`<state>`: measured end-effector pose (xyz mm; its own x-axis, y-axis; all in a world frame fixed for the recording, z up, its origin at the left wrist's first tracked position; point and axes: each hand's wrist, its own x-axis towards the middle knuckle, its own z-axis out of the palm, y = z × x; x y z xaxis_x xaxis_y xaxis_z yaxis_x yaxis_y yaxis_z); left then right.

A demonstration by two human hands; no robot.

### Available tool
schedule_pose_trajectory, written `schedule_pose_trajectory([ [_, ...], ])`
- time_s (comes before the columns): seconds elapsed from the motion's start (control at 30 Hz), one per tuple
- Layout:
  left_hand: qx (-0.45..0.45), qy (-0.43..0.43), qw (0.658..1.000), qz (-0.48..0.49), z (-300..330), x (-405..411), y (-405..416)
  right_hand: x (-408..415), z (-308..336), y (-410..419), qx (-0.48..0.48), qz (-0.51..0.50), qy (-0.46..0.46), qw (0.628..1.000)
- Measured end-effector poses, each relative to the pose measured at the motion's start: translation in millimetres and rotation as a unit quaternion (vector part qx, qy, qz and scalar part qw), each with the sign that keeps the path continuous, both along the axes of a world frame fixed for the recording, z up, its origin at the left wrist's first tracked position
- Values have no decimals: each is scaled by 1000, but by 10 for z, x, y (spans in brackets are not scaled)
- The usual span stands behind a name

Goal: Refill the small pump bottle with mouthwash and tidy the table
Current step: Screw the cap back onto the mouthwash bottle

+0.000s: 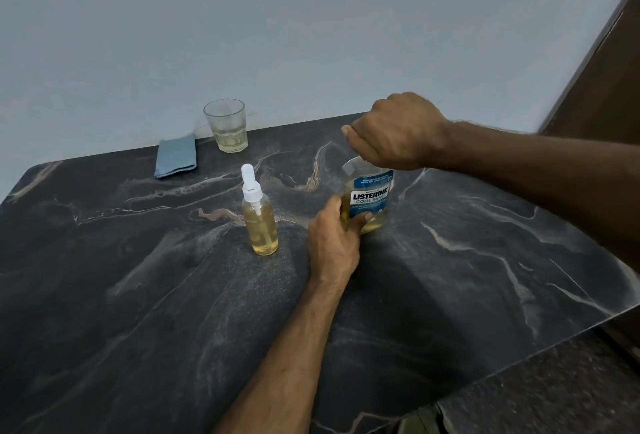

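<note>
Dark marbled stone desk [138, 295] fills the near ground, and over it the left hand [334, 243] reaches in, fingers [363, 219] clamped round the clear mouthwash bottle with blue label [369, 199]. From above, the right hand [394, 132] is closed over that bottle's cap. Just left stands the small clear pump bottle with white top [259, 222], upright, full of amber liquid. Near the wall sit a folded blue cloth [176, 160] and a glass tumbler [227, 125].
</note>
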<state>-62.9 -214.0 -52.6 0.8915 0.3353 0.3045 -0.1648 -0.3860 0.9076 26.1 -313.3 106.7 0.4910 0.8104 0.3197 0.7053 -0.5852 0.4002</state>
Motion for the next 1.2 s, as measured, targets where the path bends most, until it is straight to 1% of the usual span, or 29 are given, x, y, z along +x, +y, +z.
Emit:
schedule_pose_trajectory([
  [0.17,-31,12,999,-34,22,-10,45,9,-17,7,26,-18,21,999],
  [0.27,-43,23,998,-47,22,-8,65,-15,-34,-16,47,-30,73,996],
  [0.33,-44,23,997,-53,26,-11,64,-57,-55,-76,86,-35,132,987],
  [0.4,-43,20,997,-55,32,-17,64,-110,-128,-186,173,-25,177,968],
  [0.43,-41,21,997,-57,37,-21,67,-148,-189,-241,237,-18,197,951],
  [0.47,-40,24,997,-58,39,-25,71,-190,-267,-291,312,-11,215,925],
  [0.5,-41,29,997,-60,41,-28,77,-228,-357,-329,397,-5,238,887],
  [0.53,-44,33,997,-62,43,-33,80,-265,-449,-353,477,-3,273,836],
  [0.57,-51,36,996,-63,45,-34,79,-291,-541,-373,535,-10,313,785],
  [0.6,-60,36,996,-61,42,-32,79,-313,-641,-387,565,-21,356,744],
  [0.63,-72,35,995,-56,35,-27,81,-332,-751,-393,570,-27,400,717],
  [0.7,-106,35,993,-47,21,-10,87,-378,-973,-396,536,-19,479,695],
  [0.77,-128,31,990,-41,10,5,93,-414,-1158,-371,500,-4,524,690],
  [0.8,-129,27,991,-37,9,11,97,-427,-1232,-352,491,-2,521,698],
  [0.9,-118,16,992,-29,-1,25,89,-423,-1380,-315,483,-18,474,736],
  [1.03,-102,18,994,-18,-27,26,100,-378,-1453,-342,492,-44,435,753],
  [1.1,-83,23,996,-4,-37,30,104,-360,-1472,-406,506,-68,412,754],
  [1.2,-64,23,998,6,-37,29,100,-321,-1498,-566,555,-103,371,738],
])
